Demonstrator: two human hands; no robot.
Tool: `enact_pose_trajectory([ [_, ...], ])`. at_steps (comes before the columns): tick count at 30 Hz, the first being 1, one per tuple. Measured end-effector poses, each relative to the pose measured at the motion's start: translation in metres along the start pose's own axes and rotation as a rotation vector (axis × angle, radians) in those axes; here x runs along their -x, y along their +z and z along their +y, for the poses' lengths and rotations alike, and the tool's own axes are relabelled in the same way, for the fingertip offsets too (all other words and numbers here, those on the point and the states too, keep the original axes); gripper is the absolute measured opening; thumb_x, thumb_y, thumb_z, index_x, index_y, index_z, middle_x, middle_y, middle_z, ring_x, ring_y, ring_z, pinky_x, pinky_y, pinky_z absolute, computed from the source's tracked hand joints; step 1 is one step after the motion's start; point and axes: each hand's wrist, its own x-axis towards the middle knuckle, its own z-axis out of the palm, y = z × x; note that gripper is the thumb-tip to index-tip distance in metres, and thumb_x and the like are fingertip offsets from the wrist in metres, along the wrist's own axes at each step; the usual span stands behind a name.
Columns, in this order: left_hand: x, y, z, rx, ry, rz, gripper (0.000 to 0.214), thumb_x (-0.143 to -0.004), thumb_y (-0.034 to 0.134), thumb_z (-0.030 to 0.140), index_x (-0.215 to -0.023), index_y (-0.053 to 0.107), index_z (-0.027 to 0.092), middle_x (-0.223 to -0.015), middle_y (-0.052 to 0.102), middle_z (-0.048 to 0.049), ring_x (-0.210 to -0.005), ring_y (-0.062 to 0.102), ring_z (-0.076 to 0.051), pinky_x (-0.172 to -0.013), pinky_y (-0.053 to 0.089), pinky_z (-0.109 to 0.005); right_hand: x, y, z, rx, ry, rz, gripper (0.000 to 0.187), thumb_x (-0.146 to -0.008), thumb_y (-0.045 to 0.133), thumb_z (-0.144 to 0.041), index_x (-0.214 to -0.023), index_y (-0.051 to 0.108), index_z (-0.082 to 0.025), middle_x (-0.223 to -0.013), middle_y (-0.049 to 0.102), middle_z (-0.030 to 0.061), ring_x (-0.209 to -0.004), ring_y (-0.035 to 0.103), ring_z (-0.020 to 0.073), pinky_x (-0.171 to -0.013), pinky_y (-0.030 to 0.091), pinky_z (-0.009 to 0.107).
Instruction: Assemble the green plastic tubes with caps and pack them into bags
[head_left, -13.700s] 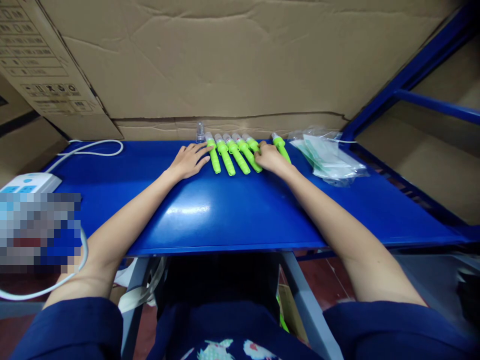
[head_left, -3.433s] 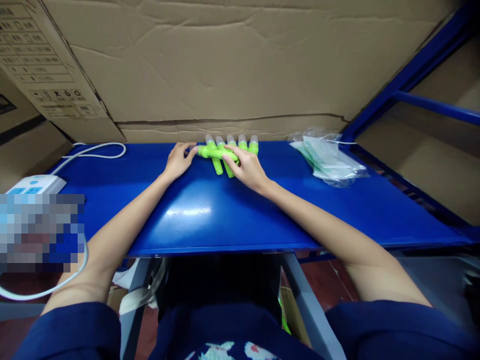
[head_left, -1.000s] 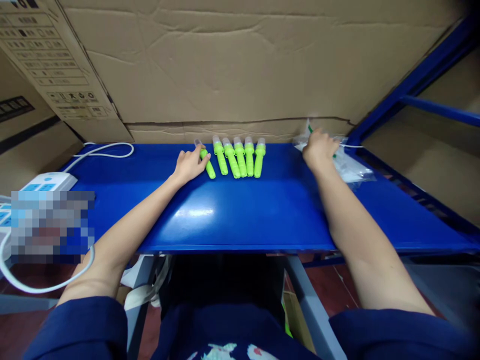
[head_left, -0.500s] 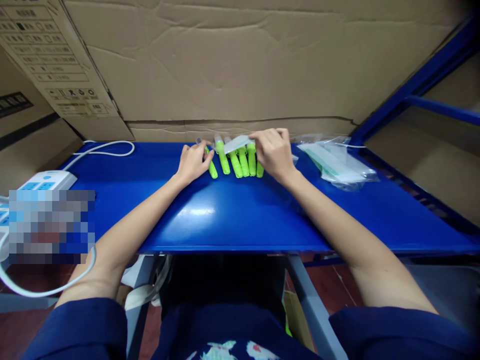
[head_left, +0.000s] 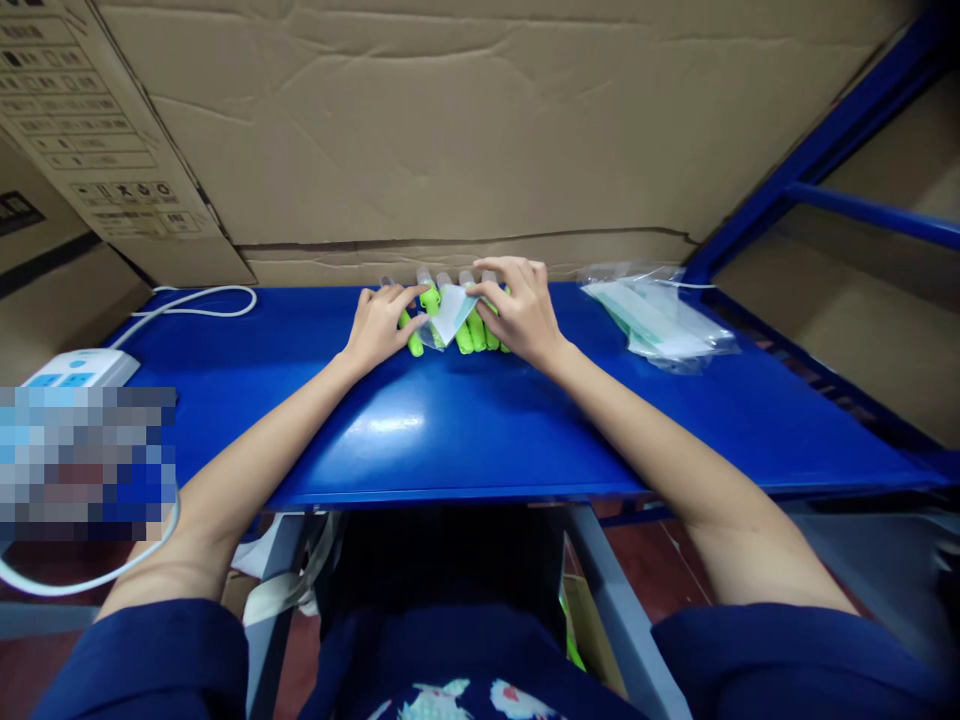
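Observation:
Several bright green pens [head_left: 472, 335] with clear caps lie side by side at the back of the blue table [head_left: 480, 420]. My right hand [head_left: 521, 315] pinches a small clear plastic bag [head_left: 450, 315] over them. My left hand [head_left: 379, 325] rests beside the leftmost pen, and its thumb and fingers touch the bag's left edge. Both hands hide most of the row of pens.
A pile of clear plastic bags [head_left: 656, 320] lies at the back right of the table. A white power strip [head_left: 79, 368] with its cable [head_left: 187, 300] sits at the left. Cardboard boxes [head_left: 420, 130] stand right behind the table. A blue rack frame [head_left: 825, 160] rises at the right.
My right hand took one bag from the pile at the right and brought it over the pens. The left hand has now closed in on the bag's left edge.

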Motion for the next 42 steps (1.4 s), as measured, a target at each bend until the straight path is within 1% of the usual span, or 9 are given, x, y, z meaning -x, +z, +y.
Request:
enact_pose_trajectory([
  [3,0.0,0.002,0.001,-0.04,0.077,0.0,0.05,-0.098,0.062,0.047,-0.142,0.061,0.024,-0.129,0.07,-0.014,-0.119,0.064,-0.033,-0.099,0.039,-0.045,0.0,0.0,-0.002,0.008,0.013,-0.004,0.025,-0.104,0.048,-0.027,-0.103,0.072,-0.021,-0.134,0.065,0.0153,-0.124,0.058,0.0319,-0.1,0.04,0.051],
  [7,0.0,0.005,0.004,-0.065,0.177,0.001,0.065,-0.093,0.066,0.058,-0.146,0.058,0.022,-0.136,0.067,-0.0172,-0.122,0.063,-0.034,-0.102,0.039,-0.046,-0.001,-0.001,-0.003,0.015,0.014,-0.015,0.026,-0.105,0.049,-0.03,-0.105,0.073,-0.021,-0.13,0.066,0.015,-0.121,0.058,0.0312,-0.099,0.041,0.05],
  [11,0.0,0.005,0.008,-0.088,0.245,0.009,0.072,-0.095,0.061,0.062,-0.153,0.051,0.021,-0.14,0.064,-0.0189,-0.125,0.062,-0.034,-0.104,0.038,-0.045,0.0,-0.002,-0.007,0.005,0.015,-0.047,0.027,-0.106,0.047,-0.031,-0.107,0.073,-0.023,-0.125,0.068,0.0129,-0.113,0.059,0.0289,-0.095,0.044,0.047],
  [17,0.0,0.002,0.013,-0.063,0.258,-0.055,0.083,-0.091,0.058,0.072,-0.157,0.046,0.024,-0.147,0.06,-0.0193,-0.131,0.058,-0.035,-0.108,0.034,-0.045,0.001,-0.003,-0.015,-0.022,0.045,-0.084,0.03,-0.107,0.044,-0.035,-0.106,0.073,-0.026,-0.114,0.067,0.0118,-0.103,0.06,0.0263,-0.089,0.048,0.045],
  [22,0.001,-0.001,0.017,0.012,0.257,-0.071,0.101,-0.082,0.061,0.081,-0.159,0.042,0.018,-0.148,0.059,-0.0232,-0.133,0.057,-0.039,-0.108,0.035,-0.046,-0.002,-0.005,-0.015,-0.035,0.079,-0.091,0.032,-0.108,0.043,-0.036,-0.107,0.073,-0.025,-0.109,0.065,0.0126,-0.101,0.059,0.0273,-0.088,0.048,0.046],
  [25,0.001,-0.001,0.019,0.052,0.243,-0.051,0.095,-0.088,0.057,0.076,-0.158,0.042,0.013,-0.146,0.061,-0.0241,-0.131,0.06,-0.039,-0.106,0.037,-0.045,-0.002,-0.004,-0.015,-0.014,0.075,-0.083,0.033,-0.108,0.043,-0.037,-0.108,0.073,-0.024,-0.107,0.065,0.0126,-0.1,0.059,0.0269,-0.087,0.048,0.044],
  [31,0.001,0.0,0.019,0.042,0.163,0.0,0.059,-0.103,0.041,0.046,-0.152,0.047,0.013,-0.141,0.066,-0.0193,-0.126,0.066,-0.032,-0.105,0.041,-0.042,-0.003,-0.006,-0.015,0.031,0.059,-0.073,0.032,-0.107,0.045,-0.035,-0.11,0.075,-0.024,-0.104,0.068,0.0108,-0.095,0.062,0.024,-0.084,0.05,0.038],
  [38,-0.001,-0.002,0.01,0.032,-0.05,0.105,0.051,-0.1,0.039,0.027,-0.149,0.045,0.013,-0.141,0.066,-0.0172,-0.127,0.065,-0.027,-0.105,0.046,-0.04,-0.001,-0.011,-0.008,0.028,0.173,0.001,0.033,-0.106,0.048,-0.027,-0.123,0.076,-0.028,-0.109,0.074,0.0059,-0.075,0.064,0.016,-0.071,0.051,0.028],
  [42,-0.002,-0.002,-0.002,0.073,-0.117,0.116,0.05,-0.097,0.043,0.025,-0.145,0.048,0.014,-0.131,0.071,-0.0146,-0.116,0.069,-0.025,-0.101,0.049,-0.039,0.0,-0.01,-0.008,-0.089,0.13,0.044,0.034,-0.106,0.045,-0.025,-0.121,0.076,-0.026,-0.119,0.073,0.0085,-0.086,0.07,0.0177,-0.078,0.055,0.03],
])
